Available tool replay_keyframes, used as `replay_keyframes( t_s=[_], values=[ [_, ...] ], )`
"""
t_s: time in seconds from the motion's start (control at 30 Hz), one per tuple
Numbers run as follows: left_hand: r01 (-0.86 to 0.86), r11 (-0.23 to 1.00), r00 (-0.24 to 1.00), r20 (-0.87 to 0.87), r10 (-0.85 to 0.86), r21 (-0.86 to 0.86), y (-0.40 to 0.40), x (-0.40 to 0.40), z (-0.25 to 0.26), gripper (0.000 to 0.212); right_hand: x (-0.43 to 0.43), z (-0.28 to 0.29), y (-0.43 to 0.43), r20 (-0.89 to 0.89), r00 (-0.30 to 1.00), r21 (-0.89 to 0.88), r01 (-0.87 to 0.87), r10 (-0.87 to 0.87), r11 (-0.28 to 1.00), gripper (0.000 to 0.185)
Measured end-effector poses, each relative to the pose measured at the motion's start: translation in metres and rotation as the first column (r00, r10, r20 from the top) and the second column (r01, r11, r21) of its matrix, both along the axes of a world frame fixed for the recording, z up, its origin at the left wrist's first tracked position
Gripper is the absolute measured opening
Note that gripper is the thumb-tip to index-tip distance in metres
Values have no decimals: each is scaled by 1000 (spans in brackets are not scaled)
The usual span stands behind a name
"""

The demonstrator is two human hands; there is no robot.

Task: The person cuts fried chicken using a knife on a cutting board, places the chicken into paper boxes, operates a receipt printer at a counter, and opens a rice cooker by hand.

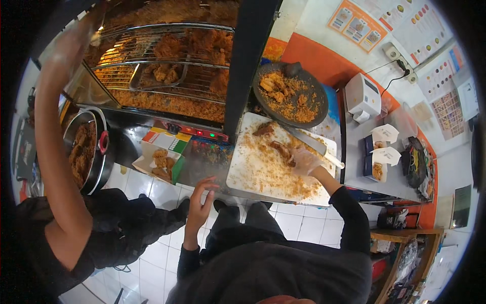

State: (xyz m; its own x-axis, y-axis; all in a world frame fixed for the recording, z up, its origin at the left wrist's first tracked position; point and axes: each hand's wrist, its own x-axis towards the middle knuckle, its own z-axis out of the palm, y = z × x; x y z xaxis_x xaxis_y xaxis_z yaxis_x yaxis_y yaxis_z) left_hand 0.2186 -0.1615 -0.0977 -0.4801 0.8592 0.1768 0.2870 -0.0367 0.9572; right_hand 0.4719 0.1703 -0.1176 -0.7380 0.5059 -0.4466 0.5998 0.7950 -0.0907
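Note:
My right hand (305,162), in a clear plastic glove, grips one end of a browned piece of fried chicken (281,150) over the white cutting board (243,167). Golden crumbs are scattered across the board. Another dark piece of chicken (265,129) lies farther back on it. Beside my right hand rests a broad knife (308,141), its white handle towards the board's right edge. Bare and with its fingers apart, my left hand (201,199) hangs by the counter's front edge, left of the board, holding nothing. Behind the board sits a dark stone mortar (321,102) containing chicken and crumbs.
A co-worker's raised arm (57,125) is at left, near a pot (99,167) of fried chicken. A lit display cabinet (248,57) stands behind an open carton (142,162) of chicken. Two small boxes (374,178) and a white printer (360,95) occupy the right counter.

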Motion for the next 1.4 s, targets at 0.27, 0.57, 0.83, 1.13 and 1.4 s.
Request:
replay_keyframes(
  t_s=[0.27,0.57,0.83,1.13,1.4],
  values=[
    [15,1000,998,61,-14,-14,30,17,0,14,6,-39,-15,-241,969,282,23,47,959,34],
    [45,999,998,51,-46,18,35,27,5,14,44,-64,10,-227,967,264,-56,118,963,26],
    [-52,998,996,71,55,-44,14,18,0,16,34,-16,-53,253,-202,-836,-538,-946,-109,22],
    [-20,999,999,40,22,-37,16,17,2,15,22,-4,-38,-101,-280,-959,284,-955,19,25],
    [-17,999,998,61,19,-44,19,23,-1,14,-14,-56,45,-108,992,80,-63,71,995,18]
  ],
)
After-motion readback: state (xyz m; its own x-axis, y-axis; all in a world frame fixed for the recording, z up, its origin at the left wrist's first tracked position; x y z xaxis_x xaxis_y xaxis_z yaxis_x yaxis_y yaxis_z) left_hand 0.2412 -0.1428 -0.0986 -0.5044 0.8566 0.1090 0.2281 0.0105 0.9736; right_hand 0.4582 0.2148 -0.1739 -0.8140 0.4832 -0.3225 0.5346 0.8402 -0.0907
